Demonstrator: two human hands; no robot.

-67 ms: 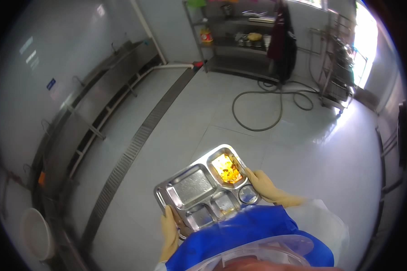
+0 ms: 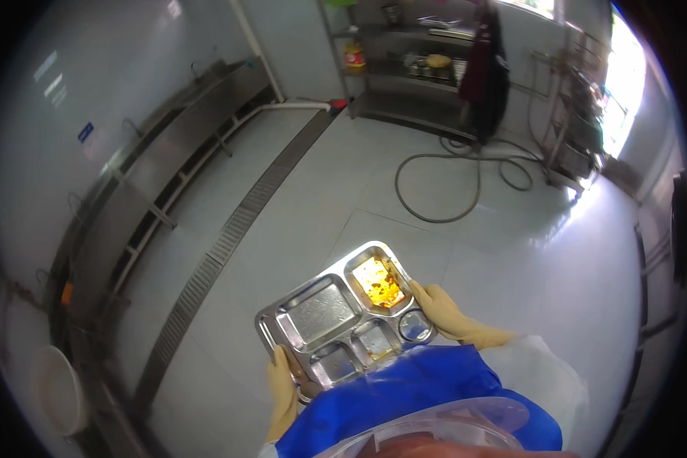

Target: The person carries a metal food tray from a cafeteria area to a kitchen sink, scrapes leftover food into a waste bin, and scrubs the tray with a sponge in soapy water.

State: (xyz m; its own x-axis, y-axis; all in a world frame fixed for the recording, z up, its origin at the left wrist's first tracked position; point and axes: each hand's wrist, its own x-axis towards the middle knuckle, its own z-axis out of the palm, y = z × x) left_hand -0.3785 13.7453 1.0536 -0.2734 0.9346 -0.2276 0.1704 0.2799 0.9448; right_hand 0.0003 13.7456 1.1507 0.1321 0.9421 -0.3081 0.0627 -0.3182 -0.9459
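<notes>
A steel compartment tray (image 2: pixel 315 314) is held in front of my blue apron (image 2: pixel 412 385), slanting up to the right. Orange-yellow food remains (image 2: pixel 378 284) lie in its far right compartment, and a few specks show in a smaller one near the apron. My left hand (image 2: pixel 282 385), in a yellowish glove, grips the tray's left edge with the thumb on top. On the right edge, my gloved right hand (image 2: pixel 440 309) holds on beside the food compartment. The undersides of both grips are hidden by the tray. The apron covers part of its near edge.
Along the left wall runs a steel sink trough (image 2: pixel 156 172), with a floor drain grate (image 2: pixel 237 221) beside it. A white basin (image 2: pixel 61 391) stands at lower left. Ahead are a steel shelf rack (image 2: pixel 404 72), hanging dark garments (image 2: pixel 487 84), a looped hose (image 2: pixel 435 220) and a metal cart (image 2: pixel 576 126).
The room and the tray sit slightly shifted in the picture, the tray a little to the left. Both hands keep the same grip.
</notes>
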